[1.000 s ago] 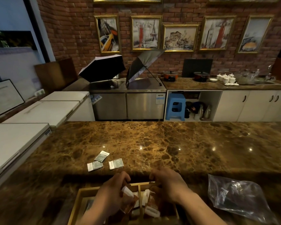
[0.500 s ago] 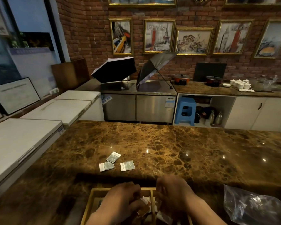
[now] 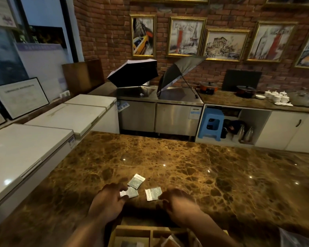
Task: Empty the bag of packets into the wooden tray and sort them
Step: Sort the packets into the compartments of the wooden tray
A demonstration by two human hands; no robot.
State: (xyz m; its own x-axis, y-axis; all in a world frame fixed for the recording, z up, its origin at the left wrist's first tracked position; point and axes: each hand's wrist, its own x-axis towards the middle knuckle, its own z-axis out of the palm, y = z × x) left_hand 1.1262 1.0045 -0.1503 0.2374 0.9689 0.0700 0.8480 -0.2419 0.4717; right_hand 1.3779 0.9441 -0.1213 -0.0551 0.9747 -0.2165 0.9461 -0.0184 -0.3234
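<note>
Three small grey-and-white packets lie on the brown marble counter (image 3: pixel 185 166) just beyond the wooden tray (image 3: pixel 132 230), whose divided compartments show at the bottom edge with a few packets inside. My left hand (image 3: pixel 109 200) pinches the white end of the left packet (image 3: pixel 132 192) between thumb and fingers. My right hand (image 3: pixel 178 202) is blurred, its curled fingertips at the edge of the right packet (image 3: pixel 152 193). The far packet (image 3: pixel 136 181) lies untouched. The clear plastic bag (image 3: pixel 298 239) lies at the bottom right corner.
White chest freezers (image 3: pixel 25 148) run along the counter's left side. Beyond the counter are steel cabinets with two open umbrellas (image 3: pixel 134 72), a blue stool (image 3: pixel 211 123), and a back counter with pots and cups.
Both hands have left the tray and moved forward onto the counter to the three loose packets. The view has tilted up and swung, so the tray now sits at the bottom edge.
</note>
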